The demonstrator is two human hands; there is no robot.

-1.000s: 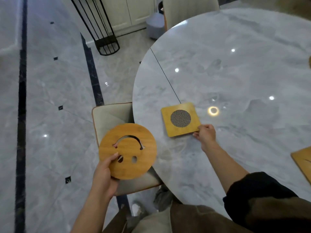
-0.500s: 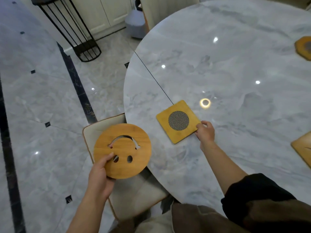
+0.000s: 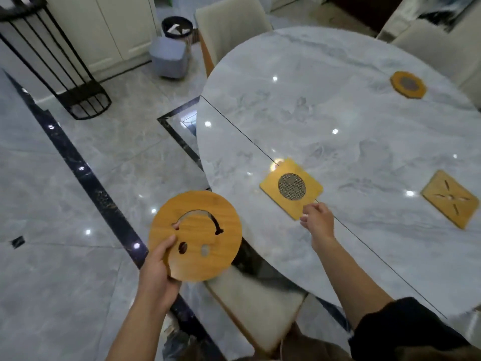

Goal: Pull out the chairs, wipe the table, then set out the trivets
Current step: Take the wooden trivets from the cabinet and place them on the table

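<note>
Holding the round bamboo trivet with a smiley cut-out (image 3: 195, 235) out past the rim, above the floor, the left hand (image 3: 156, 272) has its grip clamped on the disc's lower edge, likely kept ready as the next piece to lay. The right hand (image 3: 316, 221) sits at the near corner of the square bamboo trivet with a mesh centre (image 3: 291, 187), which lies flat on the grey marble table (image 3: 338, 105) across its seam. Its fingers curl, but I cannot tell whether that grip pinches the corner. An octagonal wooden trivet (image 3: 407, 84) and a slotted rectangular trivet (image 3: 449, 199) lie well apart, with bare marble between them. A cream chair seat (image 3: 257, 303) juts out beneath the near rim.
</note>
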